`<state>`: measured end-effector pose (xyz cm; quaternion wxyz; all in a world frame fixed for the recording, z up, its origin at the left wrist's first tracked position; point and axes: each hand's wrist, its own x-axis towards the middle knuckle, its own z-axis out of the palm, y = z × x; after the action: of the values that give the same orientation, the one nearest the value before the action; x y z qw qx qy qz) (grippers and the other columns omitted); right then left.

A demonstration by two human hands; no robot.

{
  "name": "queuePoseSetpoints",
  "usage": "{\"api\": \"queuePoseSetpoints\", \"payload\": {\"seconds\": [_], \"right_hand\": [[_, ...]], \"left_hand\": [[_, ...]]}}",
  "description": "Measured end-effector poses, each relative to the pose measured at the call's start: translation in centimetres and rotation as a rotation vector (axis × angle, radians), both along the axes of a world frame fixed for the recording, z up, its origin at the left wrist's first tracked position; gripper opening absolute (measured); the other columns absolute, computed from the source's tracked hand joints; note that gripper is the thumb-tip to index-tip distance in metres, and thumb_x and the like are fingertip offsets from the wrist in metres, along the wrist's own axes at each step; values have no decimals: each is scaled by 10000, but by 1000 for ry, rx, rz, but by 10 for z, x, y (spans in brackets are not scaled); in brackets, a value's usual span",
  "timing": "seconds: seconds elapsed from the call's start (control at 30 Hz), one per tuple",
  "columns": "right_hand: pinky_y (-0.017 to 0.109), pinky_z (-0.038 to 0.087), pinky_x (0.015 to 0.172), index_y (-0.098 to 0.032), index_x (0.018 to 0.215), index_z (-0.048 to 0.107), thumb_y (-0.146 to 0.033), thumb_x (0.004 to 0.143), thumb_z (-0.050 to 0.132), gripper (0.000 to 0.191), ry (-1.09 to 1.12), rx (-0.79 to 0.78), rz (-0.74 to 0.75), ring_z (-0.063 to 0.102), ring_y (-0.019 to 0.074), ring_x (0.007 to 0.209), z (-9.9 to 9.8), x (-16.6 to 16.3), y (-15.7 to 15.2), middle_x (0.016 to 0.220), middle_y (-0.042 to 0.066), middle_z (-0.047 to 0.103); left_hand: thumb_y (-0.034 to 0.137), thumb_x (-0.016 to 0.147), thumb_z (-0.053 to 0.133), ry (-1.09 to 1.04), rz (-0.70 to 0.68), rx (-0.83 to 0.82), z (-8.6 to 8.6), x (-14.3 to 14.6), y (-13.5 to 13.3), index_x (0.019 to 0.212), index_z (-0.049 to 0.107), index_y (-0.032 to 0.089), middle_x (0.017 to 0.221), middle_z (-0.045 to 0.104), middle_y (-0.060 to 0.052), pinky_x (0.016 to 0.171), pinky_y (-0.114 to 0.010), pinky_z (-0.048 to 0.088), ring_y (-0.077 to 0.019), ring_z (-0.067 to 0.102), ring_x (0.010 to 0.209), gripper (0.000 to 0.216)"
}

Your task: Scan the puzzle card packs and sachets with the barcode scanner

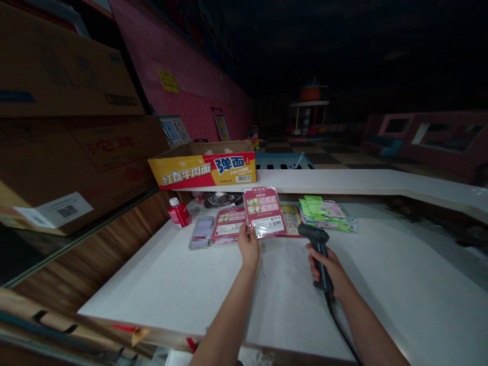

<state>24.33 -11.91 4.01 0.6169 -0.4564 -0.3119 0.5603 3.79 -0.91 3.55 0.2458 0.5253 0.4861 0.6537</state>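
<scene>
My left hand pinches the lower edge of a pink packet in clear plastic and holds it upright above the white counter. A barcode label shows on the packet's lower half. My right hand is wrapped round the handle of a black barcode scanner, whose head sits just right of the packet. The scanner's cable runs back along my right forearm. More pink packets lie flat on the counter behind my left hand.
A pile of green packets lies to the right of the pink ones. A small red bottle with a white cap stands at the left. An open yellow and red carton sits on the raised white ledge. Big cardboard boxes stack up at the left.
</scene>
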Motion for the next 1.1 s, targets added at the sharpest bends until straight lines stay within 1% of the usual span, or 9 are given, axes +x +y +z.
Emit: {"api": "queuePoseSetpoints", "payload": {"seconds": [0.13,0.27,0.4,0.57,0.7,0.77,0.93,1.0,1.1], "right_hand": [[193,355,308,-199,930,602,-459,655,821,438,4,-6,-6,452,85,338,-1,-1,1,532,-64,551],[192,346,304,-194,912,605,-460,636,831,444,10,-7,-5,449,85,335,0,-1,0,530,-59,552],[194,350,307,-192,931,606,-460,637,835,459,18,-9,-1,452,86,340,-2,1,1,535,-57,560],[197,344,302,-198,925,606,-448,642,836,443,28,-19,13,449,88,333,-5,2,3,527,-59,552],[192,351,305,-198,944,604,-453,644,840,459,41,-28,8,458,85,344,-6,3,2,539,-59,559],[190,355,308,-197,956,604,-458,647,840,469,41,-29,12,462,84,349,-6,3,2,540,-59,563],[190,359,311,-192,961,608,-463,641,846,482,44,-21,18,461,82,353,-7,3,2,541,-60,564],[188,360,317,-190,958,609,-463,650,841,472,42,-18,17,464,81,359,-7,3,2,547,-57,568],[188,357,319,-190,958,610,-460,658,837,463,43,-18,21,466,82,360,-6,3,1,547,-55,567]], "left_hand": [[341,875,469,26,152,4,14,-33,3,971,622,178,960,699,-84,809,-318,505,-224,643,888,244],[274,848,456,147,311,-70,19,-71,13,920,647,161,914,706,-108,796,-349,502,-248,649,844,233],[247,836,436,261,364,-144,23,-98,24,887,663,158,849,703,-135,778,-379,495,-278,651,806,250],[237,847,444,506,463,-219,30,-108,21,910,691,146,824,667,-157,832,-420,472,-307,625,882,271],[176,866,417,828,638,-308,34,-99,5,1054,684,137,1060,626,-217,889,-498,429,-356,550,1057,329],[135,866,404,949,546,-245,33,-91,1,1120,669,161,1178,601,-208,927,-498,417,-349,522,1124,368],[187,877,511,1077,-8,-39,20,-73,2,1211,640,237,1322,593,-114,1071,-458,365,-289,506,1241,361],[179,874,533,1081,-70,-38,14,-71,3,1220,641,256,1333,601,-105,1100,-495,331,-295,503,1260,371],[160,876,526,1070,-45,-25,7,-71,2,1176,672,267,1291,635,-101,1086,-498,343,-298,537,1213,350]]}}
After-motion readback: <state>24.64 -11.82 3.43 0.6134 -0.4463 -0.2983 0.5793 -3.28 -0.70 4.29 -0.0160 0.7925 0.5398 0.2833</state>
